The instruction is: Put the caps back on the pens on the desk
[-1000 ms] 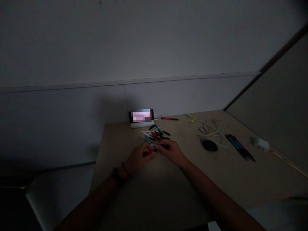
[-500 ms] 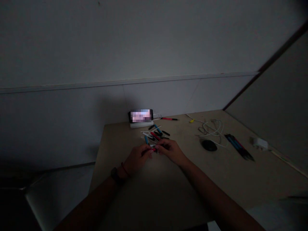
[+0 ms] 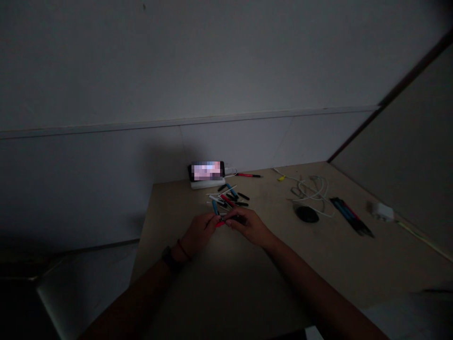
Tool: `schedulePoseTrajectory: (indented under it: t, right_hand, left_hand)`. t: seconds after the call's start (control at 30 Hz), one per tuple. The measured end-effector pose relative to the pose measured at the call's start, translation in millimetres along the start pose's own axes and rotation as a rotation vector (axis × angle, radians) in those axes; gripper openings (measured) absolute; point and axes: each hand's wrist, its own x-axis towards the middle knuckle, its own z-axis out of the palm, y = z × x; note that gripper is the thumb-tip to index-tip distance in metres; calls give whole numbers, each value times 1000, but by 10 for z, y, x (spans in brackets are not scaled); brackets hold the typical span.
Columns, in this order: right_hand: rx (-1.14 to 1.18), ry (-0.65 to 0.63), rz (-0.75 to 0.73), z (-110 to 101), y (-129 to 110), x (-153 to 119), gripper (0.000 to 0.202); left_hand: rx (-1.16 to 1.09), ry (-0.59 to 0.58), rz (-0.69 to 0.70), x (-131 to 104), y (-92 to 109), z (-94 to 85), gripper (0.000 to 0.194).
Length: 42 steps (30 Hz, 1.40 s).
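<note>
Okay, left hand (image 3: 201, 230) grips a red pen piece (image 3: 220, 224), right hand (image 3: 253, 227) at its 3 o'clock, can't tell that grip; loose pen parts (image 3: 227, 200) around 12 o'clock.

Lit black rectangular phone (image 3: 207, 171), upright at white slab-shaped base (image 3: 208, 184) beyond the left hand (image 3: 198, 231), black oval computer mouse (image 3: 307, 214) right of the right hand (image 3: 254, 227), loosely coiled white cable (image 3: 313, 198) forward-right of that hand, white box-shaped unit (image 3: 384, 212) farther right.
</note>
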Motion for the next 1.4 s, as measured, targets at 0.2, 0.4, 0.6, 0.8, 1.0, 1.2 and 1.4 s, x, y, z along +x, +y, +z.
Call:
schedulePoseTrajectory:
  t: [0.2, 0.4, 0.6, 0.8, 1.0, 1.2, 1.4]
  right_hand:
    - [36, 13, -42, 0, 23, 5, 20]
    - [49, 27, 35, 9, 53, 8, 33]
    - [102, -10, 149, 8, 21, 33, 41]
    - [126, -11, 147, 18, 1, 29, 40]
    - [145, 30, 110, -19, 68, 27, 34]
    - [102, 15, 73, -38, 105, 26, 26]
    - [-33, 0, -18, -57, 69, 40, 18]
  left_hand:
    - [-70, -4, -12, 5, 7, -13, 41]
    - [-162, 1, -28, -7, 12, -4, 26]
    - [-178, -63, 7, -18, 11, 13, 24]
    - [-138, -86, 1, -25, 41, 0, 21]
    - [-58, -112, 9, -15, 58, -27, 39]
    - [-53, -80, 16, -12, 52, -23, 37]
    - [-102, -69, 26, -7, 14, -3, 24]
